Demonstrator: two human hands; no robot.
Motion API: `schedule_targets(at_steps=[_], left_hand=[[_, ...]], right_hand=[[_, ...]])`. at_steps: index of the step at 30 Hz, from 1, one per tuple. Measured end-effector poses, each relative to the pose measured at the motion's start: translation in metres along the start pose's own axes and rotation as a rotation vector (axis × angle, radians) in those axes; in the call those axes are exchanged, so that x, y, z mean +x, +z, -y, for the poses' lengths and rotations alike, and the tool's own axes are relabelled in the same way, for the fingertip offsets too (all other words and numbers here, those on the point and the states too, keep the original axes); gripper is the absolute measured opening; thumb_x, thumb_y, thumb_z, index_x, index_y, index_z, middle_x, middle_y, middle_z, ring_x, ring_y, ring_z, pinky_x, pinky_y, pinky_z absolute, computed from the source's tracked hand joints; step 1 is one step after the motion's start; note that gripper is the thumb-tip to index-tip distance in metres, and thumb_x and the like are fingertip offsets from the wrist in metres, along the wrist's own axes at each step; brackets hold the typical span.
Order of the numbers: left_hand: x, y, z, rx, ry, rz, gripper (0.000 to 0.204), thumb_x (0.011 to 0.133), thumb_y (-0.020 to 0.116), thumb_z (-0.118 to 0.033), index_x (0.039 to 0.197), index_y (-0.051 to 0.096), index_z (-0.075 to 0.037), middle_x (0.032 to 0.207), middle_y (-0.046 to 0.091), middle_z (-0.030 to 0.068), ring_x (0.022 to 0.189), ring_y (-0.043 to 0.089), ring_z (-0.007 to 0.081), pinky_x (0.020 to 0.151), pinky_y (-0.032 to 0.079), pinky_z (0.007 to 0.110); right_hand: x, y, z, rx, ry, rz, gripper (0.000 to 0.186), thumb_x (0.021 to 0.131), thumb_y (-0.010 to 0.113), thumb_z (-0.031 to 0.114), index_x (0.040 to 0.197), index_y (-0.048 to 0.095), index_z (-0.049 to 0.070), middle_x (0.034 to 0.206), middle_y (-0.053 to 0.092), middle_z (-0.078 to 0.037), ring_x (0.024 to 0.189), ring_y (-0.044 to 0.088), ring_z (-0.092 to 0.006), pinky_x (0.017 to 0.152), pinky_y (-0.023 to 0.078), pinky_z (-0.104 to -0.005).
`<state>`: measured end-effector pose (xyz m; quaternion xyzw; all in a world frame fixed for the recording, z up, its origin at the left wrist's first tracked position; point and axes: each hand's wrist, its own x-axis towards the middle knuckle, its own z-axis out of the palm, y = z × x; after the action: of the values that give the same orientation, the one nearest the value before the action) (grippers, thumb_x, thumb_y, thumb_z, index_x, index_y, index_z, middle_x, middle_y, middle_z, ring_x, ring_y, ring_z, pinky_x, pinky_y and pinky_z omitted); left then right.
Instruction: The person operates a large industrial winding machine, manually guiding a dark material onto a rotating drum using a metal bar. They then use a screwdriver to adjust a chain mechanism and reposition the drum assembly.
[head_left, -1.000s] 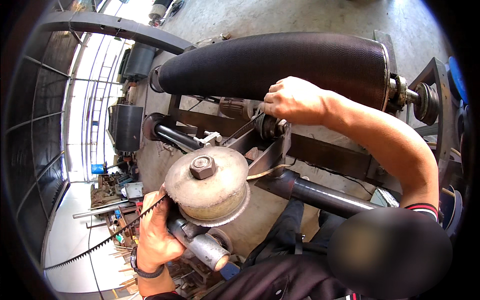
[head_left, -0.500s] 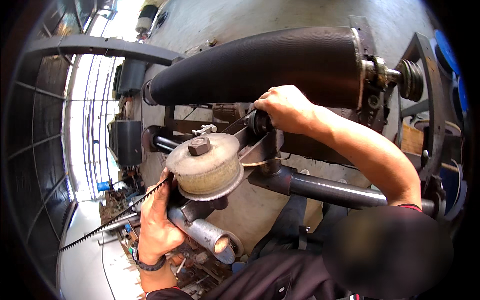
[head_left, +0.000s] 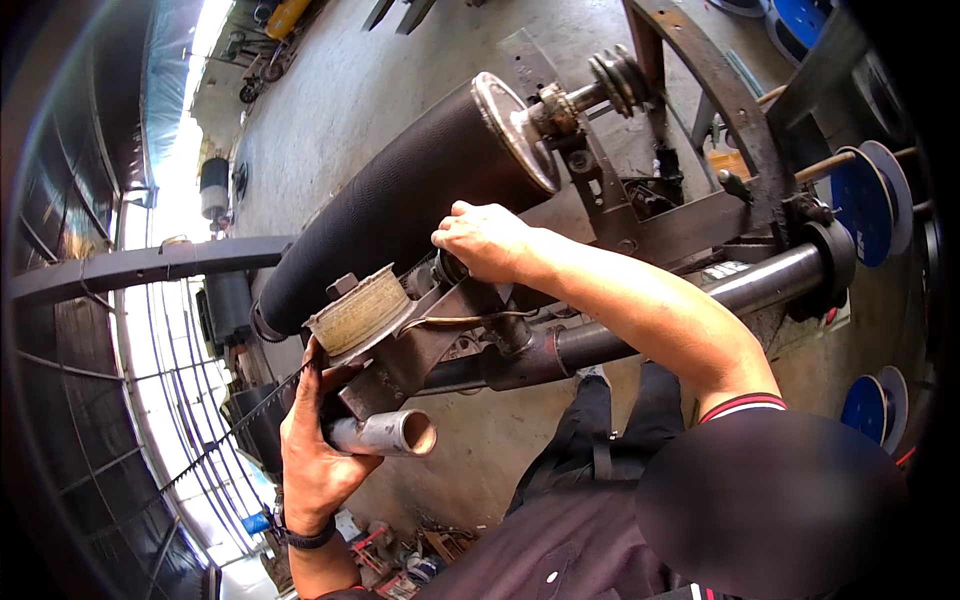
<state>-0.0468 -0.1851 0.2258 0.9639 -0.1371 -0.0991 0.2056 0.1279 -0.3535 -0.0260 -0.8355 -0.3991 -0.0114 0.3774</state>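
A black toothed belt (head_left: 245,422) runs in from the lower left up to the pale, worn wheel (head_left: 360,316), which has a hex bolt on top. My left hand (head_left: 318,450) is closed about the belt at the wheel's near left side, its palm beside a short open metal pipe (head_left: 385,434). Some of its fingers are hidden behind the wheel and bracket. At a small dark pulley (head_left: 450,266) beyond the wheel, my right hand (head_left: 490,243) is curled, fingertips pinching the belt where it reaches the pulley; the hand partly covers this spot.
Behind my hands lies a long black roller (head_left: 390,195) with a grooved shaft pulley (head_left: 620,82) at its end. A dark steel frame (head_left: 720,95) and a thick round bar (head_left: 690,318) stand to the right. Blue reels (head_left: 862,210) are at the far right.
The view has turned, so the roller now slants and the wheel shows more from its side. Both hands remain at the same parts, the left at the wheel, the right at the small pulley.
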Motion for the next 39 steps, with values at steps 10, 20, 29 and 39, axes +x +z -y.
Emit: schedule_targets(at_steps=[10, 20, 29, 39], left_hand=[[0.028, 0.022, -0.056, 0.018, 0.015, -0.048, 0.122, 0.056, 0.079, 0.003, 0.164, 0.025, -0.016, 0.134, 0.065, 0.0220, 0.118, 0.068, 0.0323, 0.100, 0.053, 0.039], [0.092, 0.046, -0.129, -0.104, -0.152, -0.013, 0.100, 0.063, 0.077, 0.003, 0.155, 0.038, 0.000, 0.127, 0.067, 0.0167, 0.120, 0.063, 0.0247, 0.108, 0.046, 0.038], [0.166, 0.054, -0.144, -0.034, -0.088, 0.044, 0.100, 0.063, 0.083, -0.008, 0.152, 0.040, 0.006, 0.113, 0.071, 0.0166, 0.105, 0.068, 0.0218, 0.100, 0.049, 0.032], [0.224, 0.060, -0.137, -0.294, -0.132, 0.228, 0.092, 0.067, 0.081, -0.003, 0.150, 0.041, 0.009, 0.128, 0.064, 0.0156, 0.116, 0.060, 0.0190, 0.104, 0.045, 0.031]], right_hand=[[-0.042, -0.066, -0.019, -0.115, 0.063, 0.065, 0.029, 0.084, 0.066, 0.005, 0.112, 0.073, 0.007, 0.117, 0.057, -0.015, 0.113, 0.059, -0.0317, 0.093, 0.055, -0.0416], [-0.085, -0.101, -0.073, -0.118, 0.145, 0.059, 0.045, 0.078, 0.065, 0.003, 0.121, 0.073, 0.012, 0.122, 0.059, -0.015, 0.116, 0.059, -0.0343, 0.102, 0.050, -0.0414], [-0.112, -0.118, -0.123, -0.020, 0.260, 0.088, 0.044, 0.083, 0.063, 0.003, 0.122, 0.074, 0.019, 0.124, 0.061, -0.011, 0.114, 0.064, -0.0310, 0.100, 0.052, -0.0383], [-0.121, -0.104, -0.165, 0.136, 0.308, 0.154, 0.050, 0.078, 0.058, -0.002, 0.122, 0.074, 0.012, 0.111, 0.061, -0.015, 0.108, 0.064, -0.0358, 0.097, 0.052, -0.0394]])
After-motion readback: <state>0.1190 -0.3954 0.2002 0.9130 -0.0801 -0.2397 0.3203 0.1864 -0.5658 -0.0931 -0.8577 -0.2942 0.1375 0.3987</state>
